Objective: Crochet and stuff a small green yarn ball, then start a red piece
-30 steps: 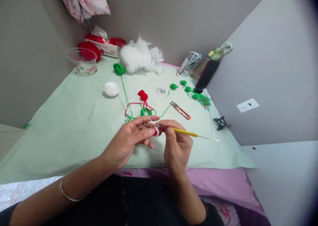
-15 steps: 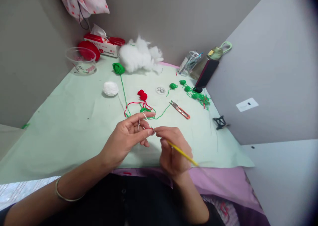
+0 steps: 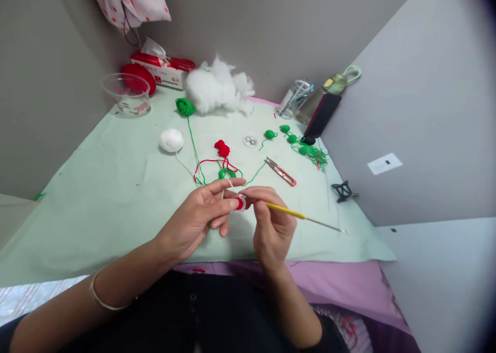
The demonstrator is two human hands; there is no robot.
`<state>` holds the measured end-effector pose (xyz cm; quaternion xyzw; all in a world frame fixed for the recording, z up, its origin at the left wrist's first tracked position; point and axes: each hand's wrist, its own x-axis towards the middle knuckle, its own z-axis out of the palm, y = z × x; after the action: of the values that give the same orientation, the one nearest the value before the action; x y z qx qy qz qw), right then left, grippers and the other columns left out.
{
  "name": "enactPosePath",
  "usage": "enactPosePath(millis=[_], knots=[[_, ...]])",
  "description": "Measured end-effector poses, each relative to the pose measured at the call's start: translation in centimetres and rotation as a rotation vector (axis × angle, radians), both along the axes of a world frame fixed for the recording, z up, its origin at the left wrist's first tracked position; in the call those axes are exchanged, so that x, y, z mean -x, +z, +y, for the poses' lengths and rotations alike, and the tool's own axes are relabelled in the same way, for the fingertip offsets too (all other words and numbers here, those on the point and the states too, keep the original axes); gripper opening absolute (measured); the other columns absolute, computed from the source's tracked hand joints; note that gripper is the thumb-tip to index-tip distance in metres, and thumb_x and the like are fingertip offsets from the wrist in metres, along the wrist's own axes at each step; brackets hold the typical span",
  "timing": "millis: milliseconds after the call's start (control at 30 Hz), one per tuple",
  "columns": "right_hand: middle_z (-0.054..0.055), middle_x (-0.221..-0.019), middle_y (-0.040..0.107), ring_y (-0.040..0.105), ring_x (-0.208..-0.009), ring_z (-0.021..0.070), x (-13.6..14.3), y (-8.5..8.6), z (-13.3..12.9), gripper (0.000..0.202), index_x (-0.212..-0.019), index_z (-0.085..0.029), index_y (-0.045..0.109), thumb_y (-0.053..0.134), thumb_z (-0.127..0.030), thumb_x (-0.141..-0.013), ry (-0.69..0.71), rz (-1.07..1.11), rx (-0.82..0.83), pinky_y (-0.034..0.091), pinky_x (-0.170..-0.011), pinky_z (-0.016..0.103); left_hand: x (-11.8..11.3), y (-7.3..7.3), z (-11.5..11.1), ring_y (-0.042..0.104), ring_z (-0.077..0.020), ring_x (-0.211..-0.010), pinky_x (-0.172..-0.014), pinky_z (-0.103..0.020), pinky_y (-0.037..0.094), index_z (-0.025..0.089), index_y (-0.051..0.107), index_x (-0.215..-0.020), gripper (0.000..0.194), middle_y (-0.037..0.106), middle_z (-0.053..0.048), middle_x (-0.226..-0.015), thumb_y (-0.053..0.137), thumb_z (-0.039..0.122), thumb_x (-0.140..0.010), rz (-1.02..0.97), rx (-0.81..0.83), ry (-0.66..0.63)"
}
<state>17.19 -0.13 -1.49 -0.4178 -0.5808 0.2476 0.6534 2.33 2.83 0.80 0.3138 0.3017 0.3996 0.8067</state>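
My left hand (image 3: 197, 213) pinches a small red and white crochet piece (image 3: 241, 203) between thumb and fingers, its index finger stretched out with white yarn over it. A crochet hook (image 3: 284, 210) with a yellow handle is in the grip of my right hand (image 3: 273, 224); its near end is at the crochet piece and its other metal end points right. White yarn runs from the white yarn ball (image 3: 171, 140) towards my left hand. Just beyond the hands lie green yarn (image 3: 227, 173) in a loose coil and a small red yarn bundle (image 3: 222, 148).
Orange-handled thread snips (image 3: 281, 171) lie right of the yarn. Further back are white stuffing (image 3: 219, 87), a green yarn ball (image 3: 185, 106), a clear tub (image 3: 127, 97) and a tissue box (image 3: 158, 73). Small green crocheted balls (image 3: 292, 139), a phone (image 3: 323, 115) and a black clip (image 3: 344, 192) are at the right.
The crochet hook has swung from sloping down towards me to nearly level, pointing right. More of the red and white piece shows, and the white ball's yarn strand has shifted.
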Motion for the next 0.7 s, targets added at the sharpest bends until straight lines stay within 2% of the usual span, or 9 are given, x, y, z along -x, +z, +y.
enactPosePath(millis=[133,200,267,367,433,500,600,700], knots=[[0.004,-0.098,0.073,0.069,-0.086,0.018,0.3,-0.9,-0.4,0.028,-0.112,-0.028,0.074,0.058,-0.012,-0.098,-0.113,-0.22,-0.078,0.059,-0.073,0.035,-0.5,-0.3,-0.4,0.04,-0.0013,-0.048,-0.048,-0.015,0.048,0.02,0.072,-0.125,0.043,0.06,0.005,-0.078,0.081,0.021,-0.083,0.04,-0.057,0.084],[0.006,-0.107,0.072,0.07,-0.094,0.0198,0.2,-1.4,-0.5,0.034,-0.118,-0.031,0.074,0.064,-0.01,-0.094,-0.199,-0.381,-0.192,0.059,-0.077,0.036,-0.6,-0.6,-0.3,0.037,-0.0013,-0.047,-0.045,-0.013,0.044,0.02,0.074,-0.122,0.039,0.053,0.006,-0.068,0.08,0.022,-0.084,0.003,-0.005,0.057],[0.007,-0.109,0.073,0.07,-0.097,0.0206,0.1,-1.4,-0.6,0.036,-0.119,-0.031,0.074,0.065,-0.008,-0.093,-0.235,-0.43,-0.251,0.059,-0.079,0.036,-0.5,-0.7,-0.1,0.031,-0.0006,-0.046,-0.044,-0.011,0.04,0.016,0.077,-0.116,0.032,0.045,0.008,-0.062,0.079,0.022,-0.085,-0.048,0.092,0.015],[0.005,-0.094,0.072,0.068,-0.083,0.0178,-0.1,-0.7,-0.4,0.026,-0.109,-0.028,0.075,0.056,-0.012,-0.098,-0.162,-0.172,-0.124,0.057,-0.072,0.035,-0.2,-0.7,0.4,0.027,0.0007,-0.047,-0.043,-0.009,0.036,0.012,0.079,-0.108,0.024,0.047,0.006,-0.068,0.078,0.017,-0.084,-0.088,0.175,0.027],[0.003,-0.087,0.07,0.064,-0.072,0.0157,-0.2,-0.2,-0.2,0.023,-0.102,-0.026,0.075,0.054,-0.018,-0.101,-0.078,0.027,-0.017,0.054,-0.066,0.033,-0.1,-0.5,0.5,0.029,0.0005,-0.048,-0.045,-0.011,0.039,0.014,0.079,-0.109,0.027,0.05,0.006,-0.07,0.079,0.017,-0.083,-0.069,0.129,0.054],[0.004,-0.089,0.071,0.065,-0.075,0.0158,-0.2,0.0,0.0,0.019,-0.099,-0.025,0.076,0.057,-0.022,-0.1,-0.005,0.082,0.039,0.054,-0.067,0.033,-0.2,-0.4,0.3,0.035,-0.0012,-0.05,-0.051,-0.014,0.045,0.018,0.078,-0.114,0.031,0.053,0.006,-0.07,0.08,0.019,-0.083,-0.024,0.04,0.056],[0.004,-0.092,0.074,0.067,-0.083,0.0164,-0.3,-0.1,0.1,0.015,-0.098,-0.023,0.077,0.062,-0.023,-0.098,0.022,0.088,0.096,0.055,-0.073,0.032,-0.4,-0.1,-0.1,0.05,-0.0053,-0.058,-0.061,-0.02,0.052,0.02,0.076,-0.117,0.035,0.06,0.003,-0.075,0.081,0.022,-0.083,0.037,-0.036,0.036],[0.004,-0.09,0.074,0.067,-0.072,0.014,-0.6,-0.4,0.3,0.016,-0.097,-0.022,0.075,0.06,-0.028,-0.099,0.061,0.241,0.177,0.056,-0.067,0.03,-0.3,0.2,-0.3,0.054,-0.0071,-0.063,-0.064,-0.021,0.052,0.021,0.077,-0.115,0.034,0.061,0.002,-0.079,0.081,0.023,-0.082,0.064,-0.031,0.027]])
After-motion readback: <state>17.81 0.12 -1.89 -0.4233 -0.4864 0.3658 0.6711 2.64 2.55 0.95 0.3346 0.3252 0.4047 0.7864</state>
